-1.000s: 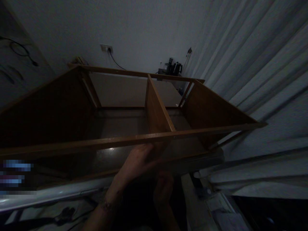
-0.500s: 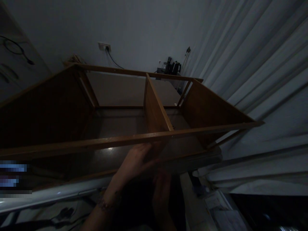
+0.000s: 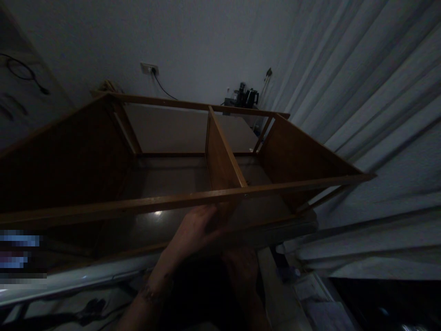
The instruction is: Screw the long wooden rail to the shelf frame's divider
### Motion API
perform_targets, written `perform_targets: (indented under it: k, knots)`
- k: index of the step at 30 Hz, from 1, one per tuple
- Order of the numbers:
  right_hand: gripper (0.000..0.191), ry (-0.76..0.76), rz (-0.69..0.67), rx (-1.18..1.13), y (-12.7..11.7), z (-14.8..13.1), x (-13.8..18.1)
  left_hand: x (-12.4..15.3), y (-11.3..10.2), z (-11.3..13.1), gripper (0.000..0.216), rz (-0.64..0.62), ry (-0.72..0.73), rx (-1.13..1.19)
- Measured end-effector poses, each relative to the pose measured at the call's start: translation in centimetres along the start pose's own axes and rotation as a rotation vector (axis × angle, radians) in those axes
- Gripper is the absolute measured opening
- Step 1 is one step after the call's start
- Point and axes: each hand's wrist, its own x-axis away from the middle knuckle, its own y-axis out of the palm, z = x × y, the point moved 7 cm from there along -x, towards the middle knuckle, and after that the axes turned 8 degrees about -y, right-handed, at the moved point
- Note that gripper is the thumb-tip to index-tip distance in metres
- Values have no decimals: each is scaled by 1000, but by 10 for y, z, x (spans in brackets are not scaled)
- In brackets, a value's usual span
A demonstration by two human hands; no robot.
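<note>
A brown wooden cabinet frame (image 3: 179, 200) lies open toward me, and an upright divider panel (image 3: 220, 161) splits it into two bays. My left hand (image 3: 193, 230) reaches up under the front rail. Its fingers are stretched out and rest against the divider's near lower edge, holding nothing. My right hand (image 3: 243, 271) hangs lower and to the right, below the cabinet's bottom edge. It is in deep shadow, so its fingers are hard to read. The room is very dim.
Grey curtains (image 3: 372, 115) hang close along the right side. A wall socket with a cable (image 3: 149, 69) and a dark kettle (image 3: 251, 97) are behind the cabinet. A pale strip (image 3: 86, 278) and cables lie on the floor at lower left.
My right hand has shifted a little to the right and turned. My left hand stays at the divider, and the cabinet has not moved.
</note>
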Motion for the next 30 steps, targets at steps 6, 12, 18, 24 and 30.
perform_targets:
  k: [6,12,18,24,30]
  knots:
    - [25,105,-15,207,-3,-10,0,0,0,1,41,-6,26,1]
    - [34,204,-59,337,-3,-13,6,0,-4,5,35,21,58,15]
    - [31,348,-11,92,7,-7,9,0,-2,3,41,2,38,1]
    - [23,638,113,-287,21,-3,32,0,-4,3,44,19,21,2]
    - [23,789,163,-434,33,-2,45,0,-4,4,40,16,29,-12]
